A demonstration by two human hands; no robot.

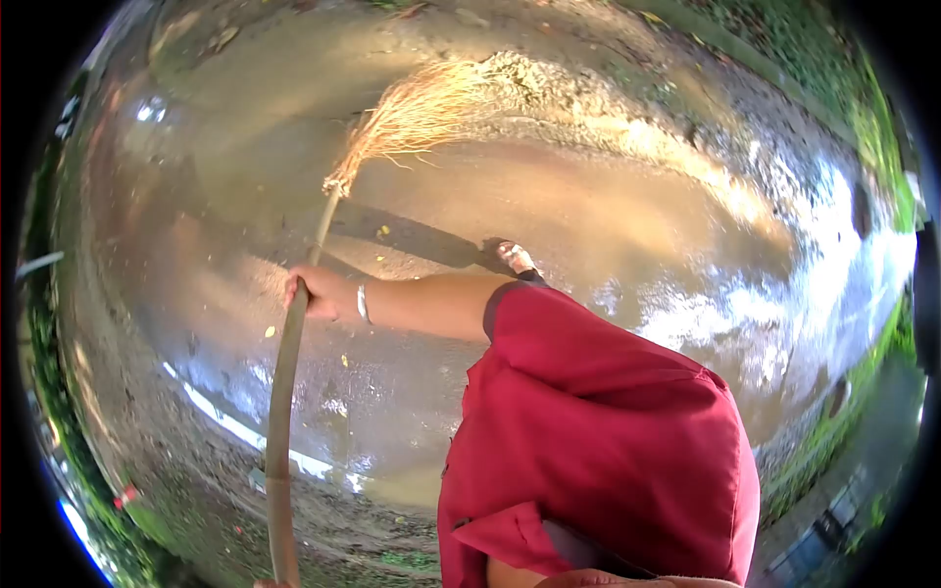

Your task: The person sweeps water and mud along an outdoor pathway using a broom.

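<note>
A broom with a long wooden handle [279, 402] and a fan of thin straw-coloured twigs [412, 116] slants across the left side of the head view. My right hand [316, 292], with a silver bangle at the wrist, is closed around the handle partway along it. At the bottom edge my left hand [272, 584] shows only as a sliver of fingers against the handle's near end; the rest is cut off. The twigs lie on wet, muddy ground, touching a ridge of wet debris [559, 93].
Shallow muddy water [627, 211] covers much of the ground and reflects the sky at right. My foot [515, 257] stands in front of my red garment [608, 441]. Several yellow leaves lie about. Grass [784, 39] borders the far right.
</note>
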